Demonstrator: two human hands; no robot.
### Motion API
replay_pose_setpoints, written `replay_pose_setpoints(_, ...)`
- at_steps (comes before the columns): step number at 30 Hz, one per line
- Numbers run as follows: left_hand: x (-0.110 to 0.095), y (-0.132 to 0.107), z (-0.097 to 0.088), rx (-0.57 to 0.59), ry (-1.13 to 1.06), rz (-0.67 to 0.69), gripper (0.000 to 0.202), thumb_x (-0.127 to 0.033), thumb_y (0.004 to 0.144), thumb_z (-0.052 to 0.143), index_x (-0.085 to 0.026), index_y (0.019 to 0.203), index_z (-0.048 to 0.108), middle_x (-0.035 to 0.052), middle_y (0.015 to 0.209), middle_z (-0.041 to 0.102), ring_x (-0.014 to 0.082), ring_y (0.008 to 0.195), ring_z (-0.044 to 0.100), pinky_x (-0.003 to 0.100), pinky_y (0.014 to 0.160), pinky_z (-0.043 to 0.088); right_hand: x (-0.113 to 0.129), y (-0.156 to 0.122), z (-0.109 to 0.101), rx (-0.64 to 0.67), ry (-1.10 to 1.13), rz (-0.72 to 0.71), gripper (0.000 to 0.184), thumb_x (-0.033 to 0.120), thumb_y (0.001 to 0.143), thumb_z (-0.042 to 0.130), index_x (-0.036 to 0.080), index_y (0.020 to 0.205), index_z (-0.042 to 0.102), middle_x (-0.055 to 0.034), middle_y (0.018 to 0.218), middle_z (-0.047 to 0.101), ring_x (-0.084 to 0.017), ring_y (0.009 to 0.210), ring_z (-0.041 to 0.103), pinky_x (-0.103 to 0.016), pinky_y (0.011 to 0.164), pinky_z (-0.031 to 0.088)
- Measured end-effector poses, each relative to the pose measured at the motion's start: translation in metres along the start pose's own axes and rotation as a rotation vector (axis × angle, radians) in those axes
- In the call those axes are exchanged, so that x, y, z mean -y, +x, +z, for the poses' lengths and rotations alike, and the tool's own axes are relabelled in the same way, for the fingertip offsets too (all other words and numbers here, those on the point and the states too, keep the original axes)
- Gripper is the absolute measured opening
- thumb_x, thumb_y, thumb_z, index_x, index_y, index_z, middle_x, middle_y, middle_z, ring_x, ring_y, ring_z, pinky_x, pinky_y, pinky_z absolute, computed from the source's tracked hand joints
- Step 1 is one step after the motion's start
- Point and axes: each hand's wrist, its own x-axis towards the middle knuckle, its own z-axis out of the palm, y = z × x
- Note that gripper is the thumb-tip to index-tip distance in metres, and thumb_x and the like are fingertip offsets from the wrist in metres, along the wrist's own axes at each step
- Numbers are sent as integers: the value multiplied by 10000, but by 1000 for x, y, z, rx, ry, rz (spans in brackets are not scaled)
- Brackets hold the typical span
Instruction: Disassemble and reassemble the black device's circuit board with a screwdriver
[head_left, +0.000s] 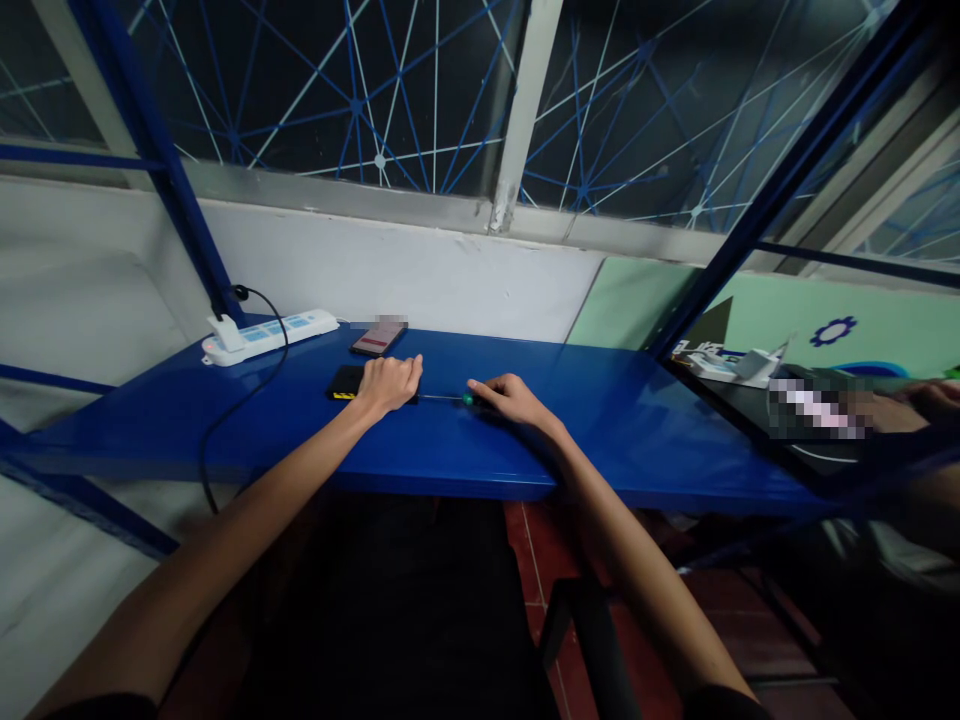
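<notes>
My left hand [388, 383] lies closed over a small flat black device [346, 382] with a yellow mark, on the blue table [585, 440]. My right hand [508, 396] grips the green handle of a thin screwdriver [450, 398]. Its metal shaft runs left along the table toward the black device under my left hand. Both arms reach forward from the bottom of the view.
A white power strip [264, 336] with a plugged charger and a black cable [247, 390] sits at the table's back left. A phone [379, 338] lies behind the black device. On the right, another person's hand [926, 398] is over a dark bench with small items [731, 362].
</notes>
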Motion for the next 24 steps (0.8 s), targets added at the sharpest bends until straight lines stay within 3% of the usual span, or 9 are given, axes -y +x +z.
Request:
replay_pose_setpoints(5,3,2,3,-20,-8,88,669,-407,1007,171,-125,718,705,155,654,686,261,634,664,291,545,347,-5,4,-6,-117,-35,26,636,743,821,467,207,502,343,45,494,294,-87,510,246,-269,501,205)
replay_pose_setpoints(8,2,2,2,-4,-64,198,672,-391,1009,158,-142,666,678,132,616,670,223,594,633,279,535,324,-8,5,-9,-236,-50,75,644,765,842,376,212,515,337,32,497,310,-100,520,267,-276,511,206)
replay_pose_setpoints(11,2,1,2,-14,-125,262,664,-373,1011,151,-151,634,651,120,616,668,206,585,621,278,529,310,-8,5,-10,-289,-93,76,634,761,829,398,202,531,393,19,517,359,-111,538,311,-277,516,217)
replay_pose_setpoints(16,3,1,3,-28,-176,267,659,-377,1011,151,-146,678,670,119,652,689,209,625,641,274,536,323,-4,3,-9,-285,-221,152,550,650,803,498,186,507,482,-2,504,396,-125,532,359,-284,504,222)
replay_pose_setpoints(24,3,2,4,-2,-171,246,637,-383,1007,164,-142,742,692,126,664,693,208,641,642,266,549,341,-4,4,-10,-259,-287,202,469,545,773,522,181,479,489,-10,493,384,-124,521,345,-299,513,220)
